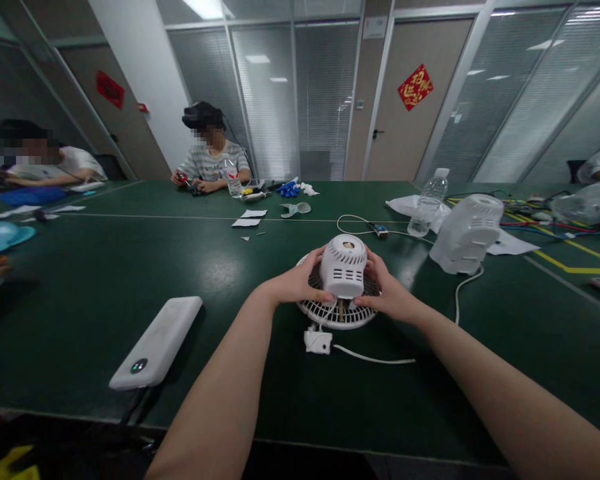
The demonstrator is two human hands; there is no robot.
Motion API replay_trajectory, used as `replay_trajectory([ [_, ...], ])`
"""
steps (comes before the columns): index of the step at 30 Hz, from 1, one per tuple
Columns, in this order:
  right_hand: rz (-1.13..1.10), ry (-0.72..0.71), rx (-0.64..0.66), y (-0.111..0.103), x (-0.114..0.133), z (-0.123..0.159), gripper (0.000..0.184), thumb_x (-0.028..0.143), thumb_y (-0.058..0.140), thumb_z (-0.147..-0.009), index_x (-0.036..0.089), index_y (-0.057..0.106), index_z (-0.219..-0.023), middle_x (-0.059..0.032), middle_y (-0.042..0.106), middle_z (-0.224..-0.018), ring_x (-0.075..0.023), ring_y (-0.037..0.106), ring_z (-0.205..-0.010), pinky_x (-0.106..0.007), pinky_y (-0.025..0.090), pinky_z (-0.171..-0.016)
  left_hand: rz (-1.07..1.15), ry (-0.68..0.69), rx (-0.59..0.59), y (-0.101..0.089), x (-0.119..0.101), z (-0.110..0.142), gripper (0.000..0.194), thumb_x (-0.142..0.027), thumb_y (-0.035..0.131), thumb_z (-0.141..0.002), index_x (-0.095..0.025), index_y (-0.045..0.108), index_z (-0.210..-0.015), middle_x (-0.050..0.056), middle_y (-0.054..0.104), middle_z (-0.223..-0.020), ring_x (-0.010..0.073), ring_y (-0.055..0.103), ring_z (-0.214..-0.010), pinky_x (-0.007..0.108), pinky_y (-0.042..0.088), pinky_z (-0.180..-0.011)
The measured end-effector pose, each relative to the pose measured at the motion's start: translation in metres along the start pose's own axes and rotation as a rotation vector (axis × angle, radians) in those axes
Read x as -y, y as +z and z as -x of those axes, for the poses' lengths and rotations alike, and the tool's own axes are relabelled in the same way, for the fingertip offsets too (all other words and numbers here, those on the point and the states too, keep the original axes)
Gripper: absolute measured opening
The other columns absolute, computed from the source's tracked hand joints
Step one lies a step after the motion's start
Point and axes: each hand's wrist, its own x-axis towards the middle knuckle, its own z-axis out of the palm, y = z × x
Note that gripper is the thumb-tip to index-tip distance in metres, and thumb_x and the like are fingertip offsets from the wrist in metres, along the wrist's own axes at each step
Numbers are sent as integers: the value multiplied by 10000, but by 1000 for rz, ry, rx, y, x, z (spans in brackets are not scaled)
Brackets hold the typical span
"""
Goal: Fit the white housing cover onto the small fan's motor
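A white slotted motor housing stands over a round white fan grille that lies on the dark green table. From the left, my left hand wraps its thumb and fingers around the housing's side. My right hand grips the opposite side the same way, thumb near the lower front edge. Fingertips behind the housing are hidden. A small white box-shaped part hangs on thin wires from the fan and rests on the table before it. A white cable runs rightward from that part.
A white fan base and a plastic bottle stand to the right. The white power bank lies front left. Clear fan blades and a small circuit board lie farther back. Another person sits across the table.
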Motion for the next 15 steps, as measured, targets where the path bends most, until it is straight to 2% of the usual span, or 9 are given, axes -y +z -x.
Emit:
replay_trajectory([
  [3, 13, 1, 0, -1, 0, 0, 1114, 294, 789, -715, 319, 13, -1515, -118, 374, -1479, -283, 321, -1397, -536, 218, -1168, 40, 20, 12, -3, 1, 0, 1096, -301, 789, -646, -261, 98, -1495, 158, 291, -1530, 340, 263, -1424, 592, 169, -1162],
  [9, 69, 35, -9, -2, 1, 2, 1108, 316, 773, -734, 343, -12, -1515, -110, 344, -1498, -295, 326, -1393, -551, 247, -1155, 20, 28, -48, -2, 0, -1, 1043, -253, 797, -626, -292, 189, -1473, 134, 301, -1525, 340, 286, -1412, 595, 186, -1155],
  [15, 82, -5, -8, 0, -3, 2, 1089, 345, 753, -752, 339, -20, -1519, -98, 302, -1525, -299, 298, -1406, -563, 223, -1157, -10, -27, -54, -2, -1, -1, 1044, -271, 800, -630, -296, 188, -1475, 138, 341, -1494, 357, 317, -1389, 622, 227, -1128],
])
